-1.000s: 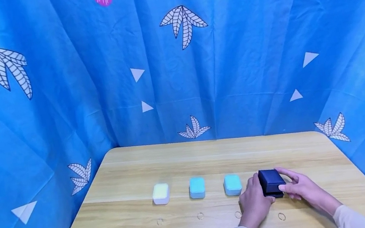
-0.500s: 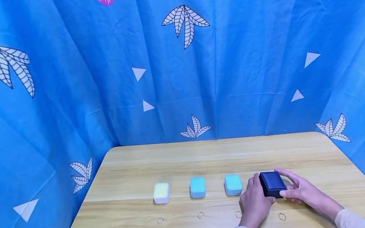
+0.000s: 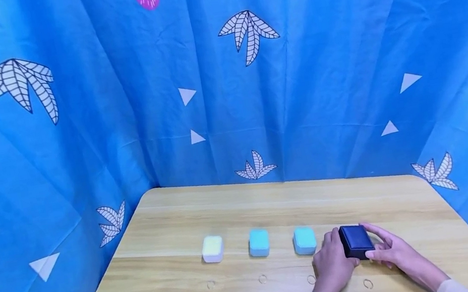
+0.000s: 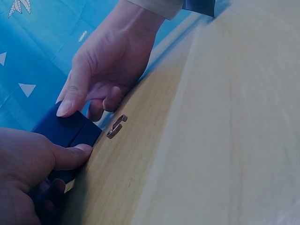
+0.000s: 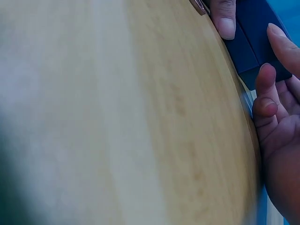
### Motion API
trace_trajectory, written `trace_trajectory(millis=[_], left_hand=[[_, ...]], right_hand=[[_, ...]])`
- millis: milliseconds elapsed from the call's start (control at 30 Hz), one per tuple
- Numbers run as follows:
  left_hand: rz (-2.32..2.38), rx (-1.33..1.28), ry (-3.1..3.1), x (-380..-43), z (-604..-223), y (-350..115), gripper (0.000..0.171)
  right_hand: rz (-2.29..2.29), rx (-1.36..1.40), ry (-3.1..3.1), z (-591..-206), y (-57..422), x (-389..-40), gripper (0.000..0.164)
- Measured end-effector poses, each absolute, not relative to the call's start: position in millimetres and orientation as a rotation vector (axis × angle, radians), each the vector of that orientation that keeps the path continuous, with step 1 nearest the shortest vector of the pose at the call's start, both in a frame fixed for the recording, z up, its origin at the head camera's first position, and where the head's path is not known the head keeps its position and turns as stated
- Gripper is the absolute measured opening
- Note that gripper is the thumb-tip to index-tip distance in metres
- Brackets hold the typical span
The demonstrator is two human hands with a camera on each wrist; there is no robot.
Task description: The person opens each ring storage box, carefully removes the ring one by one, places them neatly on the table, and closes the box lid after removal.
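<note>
A dark blue ring box [image 3: 357, 237] stands on the table at the right end of a row of boxes, its lid down on its base. My left hand [image 3: 333, 263] grips it from the left, the thumb on the lower part of its near side. From the right my right hand [image 3: 392, 246] holds it, with the thumb at the lid's near edge, as the left wrist view shows. A seam between lid and base crosses the box [image 5: 248, 40] in the right wrist view. In front of it lies a ring [image 3: 368, 283], also seen as a coppery ring [image 4: 117, 126] in the left wrist view.
Left of my hands stand two turquoise boxes, the nearer box [image 3: 304, 240] and the middle box [image 3: 259, 242], then a pale yellow-topped box [image 3: 212, 249]. Rings [image 3: 262, 279] lie on the wooden table [image 3: 160, 234] before them. A blue patterned curtain [image 3: 217, 97] surrounds the table.
The ring box's lid, raised and tilted a second ago, has come down onto its base between both hands. The head view has shifted slightly, moving everything a little right and down.
</note>
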State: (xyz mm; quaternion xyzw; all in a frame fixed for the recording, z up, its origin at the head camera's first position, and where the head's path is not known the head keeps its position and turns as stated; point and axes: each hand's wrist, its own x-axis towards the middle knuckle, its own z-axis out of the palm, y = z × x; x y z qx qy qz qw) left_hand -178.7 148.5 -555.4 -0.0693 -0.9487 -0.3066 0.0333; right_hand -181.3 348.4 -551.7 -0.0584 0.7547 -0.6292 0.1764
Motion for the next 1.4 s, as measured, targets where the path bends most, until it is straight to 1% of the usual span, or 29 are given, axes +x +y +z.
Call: trace_trajectory(millis=[233,467,633,833,1133,1400], left_hand=[[-0.958,-0.21,-2.933,-178.8,-555.3,151.4,0.084],[-0.937,-0.204,-2.939,-181.8,-552.8,152.1,0.083],[-0.929,-0.22,-2.948,-181.0,-553.8,155.6,0.084],[-0.908,-0.229,-2.961,-177.7,-554.2,156.1,0.083],[-0.901,-0.232,-2.964,-181.6,-549.7,152.2,0.087],[-1.132,-0.233,-2.996,-181.9,-538.2,144.6,0.097]], right_hand=[[-1.765,-0.134,2.139,-549.3,350.1,-181.4,0.064],[-1.766,-0.129,2.164,-547.6,349.4,-183.6,0.072],[-1.772,-0.113,2.149,-546.4,352.0,-182.3,0.066],[-1.758,-0.104,2.117,-546.1,352.6,-180.1,0.063],[-1.758,-0.125,2.13,-545.2,350.0,-185.9,0.063],[-1.75,-0.156,2.104,-543.4,351.4,-185.7,0.064]])
